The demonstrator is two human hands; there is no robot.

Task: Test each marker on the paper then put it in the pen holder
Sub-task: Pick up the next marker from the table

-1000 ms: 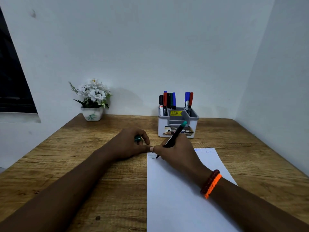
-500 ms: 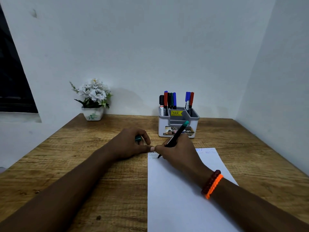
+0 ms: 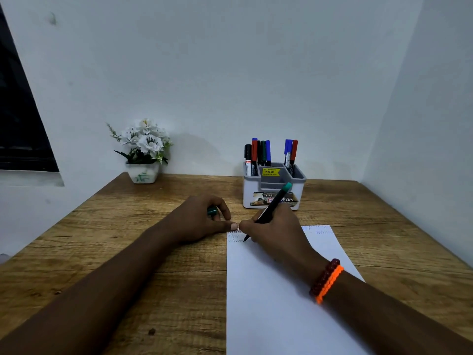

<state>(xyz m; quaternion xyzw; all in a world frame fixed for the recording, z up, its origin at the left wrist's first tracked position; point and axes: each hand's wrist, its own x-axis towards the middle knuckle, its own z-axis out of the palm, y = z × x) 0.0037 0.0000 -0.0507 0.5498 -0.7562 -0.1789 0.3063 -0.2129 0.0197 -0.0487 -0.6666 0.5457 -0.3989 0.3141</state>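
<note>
My right hand (image 3: pixel 275 233) grips a black marker with a green end (image 3: pixel 274 204), its tip touching the top left corner of the white paper (image 3: pixel 268 298), where faint zigzag lines show. My left hand (image 3: pixel 202 220) rests on the table just left of the paper, curled around the marker's green cap (image 3: pixel 212 210), its thumb pressing the paper's corner. The grey and white pen holder (image 3: pixel 273 188) stands behind my hands and holds several capped markers (image 3: pixel 258 155) in black, red, green and blue.
A white pot of artificial flowers (image 3: pixel 143 152) stands at the back left of the wooden table (image 3: pixel 128 252). White walls close in behind and on the right. A dark window is at the far left.
The marker tip has moved a little to the right along the paper's top left corner, leaving more zigzag line. My left hand has stayed in place.
</note>
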